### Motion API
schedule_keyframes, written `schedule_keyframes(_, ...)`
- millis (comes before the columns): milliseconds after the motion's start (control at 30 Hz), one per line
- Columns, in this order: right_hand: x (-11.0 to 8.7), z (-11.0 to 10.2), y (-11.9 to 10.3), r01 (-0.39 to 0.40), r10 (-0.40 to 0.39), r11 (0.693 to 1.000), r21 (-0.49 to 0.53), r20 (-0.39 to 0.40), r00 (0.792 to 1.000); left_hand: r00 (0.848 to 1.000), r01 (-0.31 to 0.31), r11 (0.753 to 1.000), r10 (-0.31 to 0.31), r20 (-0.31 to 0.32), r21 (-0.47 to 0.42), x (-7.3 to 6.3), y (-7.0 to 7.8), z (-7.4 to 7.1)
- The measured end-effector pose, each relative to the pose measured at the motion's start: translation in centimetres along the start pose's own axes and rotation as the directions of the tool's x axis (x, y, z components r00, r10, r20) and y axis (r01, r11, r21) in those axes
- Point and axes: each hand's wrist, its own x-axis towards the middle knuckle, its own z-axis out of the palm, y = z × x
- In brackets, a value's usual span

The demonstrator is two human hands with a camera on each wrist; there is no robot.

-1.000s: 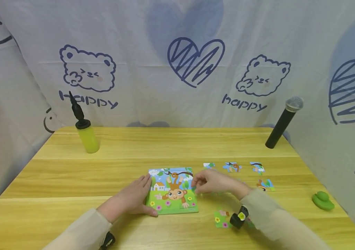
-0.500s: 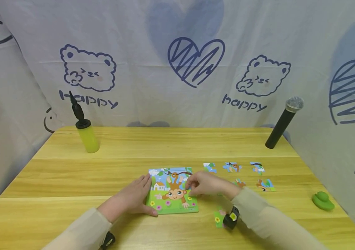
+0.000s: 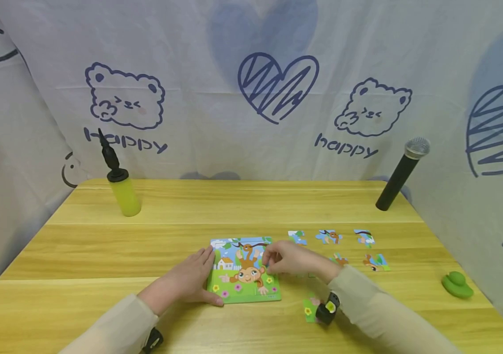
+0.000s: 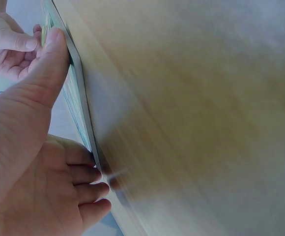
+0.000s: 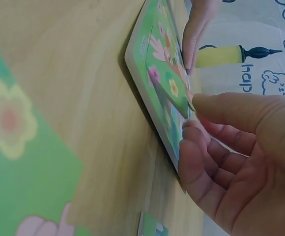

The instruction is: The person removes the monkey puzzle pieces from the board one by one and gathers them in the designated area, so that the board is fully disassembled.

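Note:
A square monkey jigsaw puzzle [image 3: 233, 298] lies in its tray on the table. My left hand [image 3: 189, 278] rests against its left side, thumb at the near corner and fingers fairly straight along the edge. Over the puzzle's right part, my right hand [image 3: 291, 258] pinches a puzzle piece [image 5: 171, 84] between thumb and fingers. That piece shows a yellow and a pink flower on green; in the right wrist view it is tilted, its edge at the fingers raised off the tray. From the head, my right fingers hide part of the puzzle's right side.
Several loose puzzle pieces [image 3: 328, 236] lie right of the puzzle, some partly behind my right arm. A yellow hand pump [image 3: 125, 196] stands back left, a microphone [image 3: 395, 182] back right. A green rounded object [image 3: 457, 284] sits at the right edge.
My right hand has moved left from the puzzle's right edge onto it. A pale line now shows along the lower right piece, and its edge is raised. My left hand stays put.

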Motion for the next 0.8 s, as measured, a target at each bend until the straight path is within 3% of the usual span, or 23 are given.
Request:
schedule_keyframes(433,-0.2,0.5,-0.1,0.004,-0.005,0.988,0.157,0.005,1.0,1.0,-0.005,1.0,0.005,0.006,0.014,0.1,0.0,-0.2)
schedule_keyframes(800,-1.5,-0.8,0.6,0.036,-0.032,0.98,0.196,-0.019,0.999,1.0,-0.014,1.0,0.014,0.001,0.017,0.0,-0.1,-0.1)
